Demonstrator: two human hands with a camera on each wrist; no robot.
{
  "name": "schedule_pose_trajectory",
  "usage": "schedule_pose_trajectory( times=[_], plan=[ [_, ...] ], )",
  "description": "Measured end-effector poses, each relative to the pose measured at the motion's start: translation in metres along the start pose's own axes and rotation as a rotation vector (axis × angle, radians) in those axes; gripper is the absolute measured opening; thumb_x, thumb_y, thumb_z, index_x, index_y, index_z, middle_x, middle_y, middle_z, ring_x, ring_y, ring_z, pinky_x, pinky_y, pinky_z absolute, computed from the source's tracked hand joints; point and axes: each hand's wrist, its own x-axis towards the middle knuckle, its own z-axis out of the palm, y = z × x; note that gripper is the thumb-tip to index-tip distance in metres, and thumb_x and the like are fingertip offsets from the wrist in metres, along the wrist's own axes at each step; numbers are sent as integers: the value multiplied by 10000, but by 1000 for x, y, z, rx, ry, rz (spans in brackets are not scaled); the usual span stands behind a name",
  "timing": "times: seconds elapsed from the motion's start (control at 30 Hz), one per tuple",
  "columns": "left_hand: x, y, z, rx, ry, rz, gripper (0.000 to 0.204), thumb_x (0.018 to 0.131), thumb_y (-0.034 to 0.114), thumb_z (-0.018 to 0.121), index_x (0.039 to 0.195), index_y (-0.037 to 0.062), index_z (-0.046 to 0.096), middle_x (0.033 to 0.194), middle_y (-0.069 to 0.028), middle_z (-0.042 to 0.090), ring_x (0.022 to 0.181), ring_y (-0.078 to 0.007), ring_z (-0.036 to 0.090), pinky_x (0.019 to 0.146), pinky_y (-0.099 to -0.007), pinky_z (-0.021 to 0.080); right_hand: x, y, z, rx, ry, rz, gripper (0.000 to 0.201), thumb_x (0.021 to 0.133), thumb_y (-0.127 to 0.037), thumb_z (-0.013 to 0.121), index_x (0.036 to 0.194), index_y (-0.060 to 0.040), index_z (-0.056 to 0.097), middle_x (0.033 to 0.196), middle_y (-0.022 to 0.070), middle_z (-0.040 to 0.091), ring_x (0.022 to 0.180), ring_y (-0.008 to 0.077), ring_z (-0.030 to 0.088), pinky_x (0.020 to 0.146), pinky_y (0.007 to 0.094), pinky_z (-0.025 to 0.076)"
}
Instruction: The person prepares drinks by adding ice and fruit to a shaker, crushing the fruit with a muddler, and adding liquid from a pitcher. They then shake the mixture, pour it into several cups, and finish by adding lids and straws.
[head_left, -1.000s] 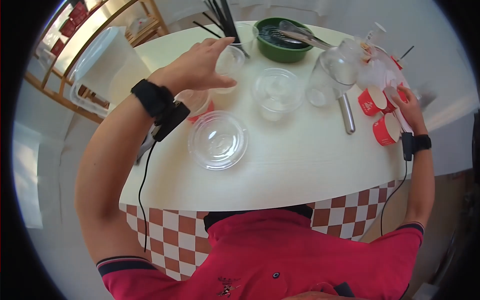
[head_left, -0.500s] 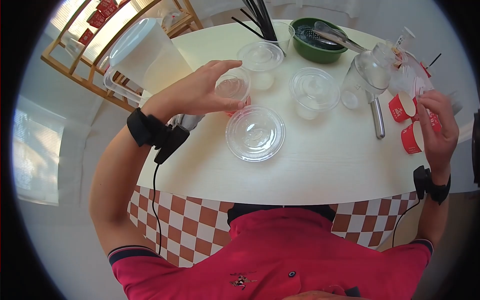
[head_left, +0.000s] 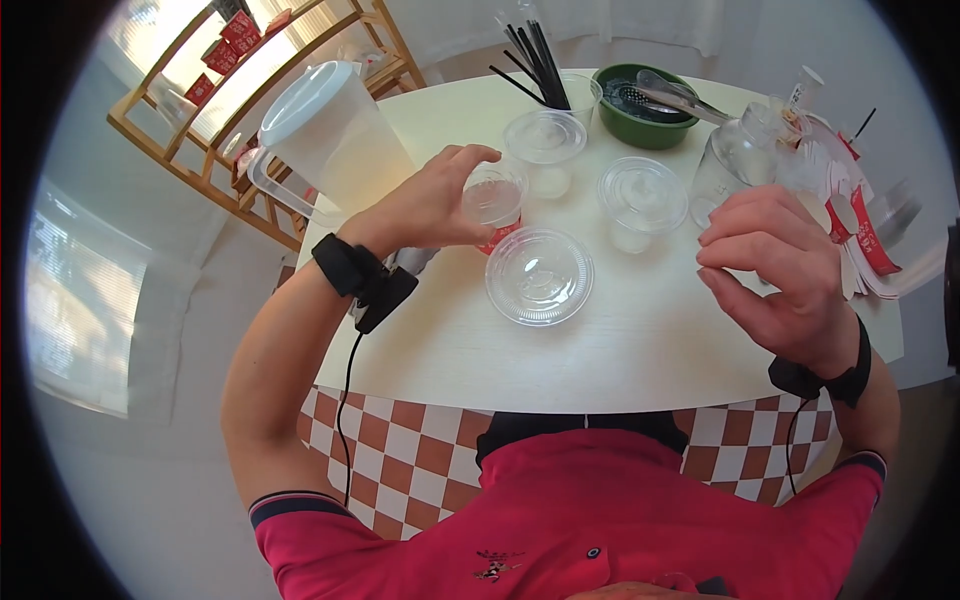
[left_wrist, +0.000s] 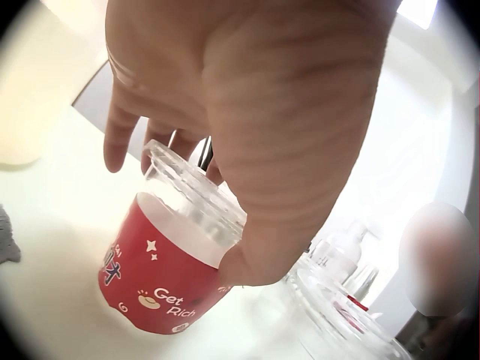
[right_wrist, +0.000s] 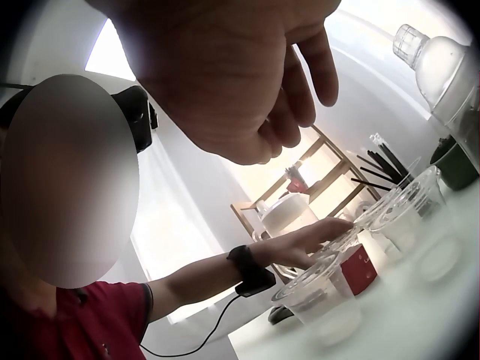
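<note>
In the head view, my left hand [head_left: 425,205] curves round a clear plastic cup [head_left: 495,200] in a red paper sleeve. The left wrist view shows the thumb on the red sleeve [left_wrist: 161,274], printed "Get Rich", and the fingers behind the clear rim [left_wrist: 199,184]. My right hand [head_left: 790,265] is raised over the table's right side, fingers loosely bent and nothing visible in them. Further clear lidded cups stand at the front [head_left: 540,278], behind [head_left: 545,138] and to the right [head_left: 643,195]. Loose red sleeves [head_left: 875,235] lie beyond the right hand, partly hidden by it.
A lidded pitcher [head_left: 335,140] of pale liquid stands at the left. Toward the back are black straws [head_left: 540,70] in a clear container and a green bowl [head_left: 640,125] with metal utensils. A clear bottle [head_left: 735,150] stands behind the right hand. Beyond the table is a wooden rack [head_left: 180,150].
My left hand has come down from above the cups to the red-sleeved cup. My right hand has left the red sleeves at the far right and moved inward. The head view has shifted.
</note>
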Motion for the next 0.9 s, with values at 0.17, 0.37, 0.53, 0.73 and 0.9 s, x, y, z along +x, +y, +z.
schedule_pose_trajectory(
  times=[0.17,0.37,0.53,0.73,0.9],
  plan=[
    [-20,-5,-17,-56,77,-50,858,727,303,807,1443,18,429,1385,-225,504,1290,-357,519,1101,-429,421,17,-2,22,163,-3,66,201,757,-29,775,944,-19,702,925,109,689,889,289,659,785,371,533],
    [-35,8,-47,-170,164,-42,835,732,266,790,1444,26,426,1377,-189,515,1288,-301,519,1103,-399,409,46,-1,67,404,-82,243,879,794,-198,827,1526,-81,355,1374,167,548,1244,289,565,970,392,486],
    [-37,51,-65,-373,208,53,855,719,278,815,1435,9,433,1333,-215,540,1281,-315,531,1064,-405,457,75,-3,110,576,19,376,1166,737,-260,896,1606,-108,133,1461,197,443,1329,325,494,1061,405,455],
    [-32,80,-77,-463,228,111,839,743,279,826,1441,23,435,1338,-200,536,1263,-289,534,1053,-394,453,82,-1,105,831,42,437,1134,718,-240,908,1571,-64,182,1351,167,556,1232,270,576,1053,365,464],
    [-32,91,-91,-457,335,74,907,710,337,810,1463,13,421,1351,-191,561,1274,-286,536,1081,-413,416,41,8,71,664,26,506,1069,727,-250,910,1550,-65,253,1266,158,594,1184,256,593,1023,353,469]
  ],
)
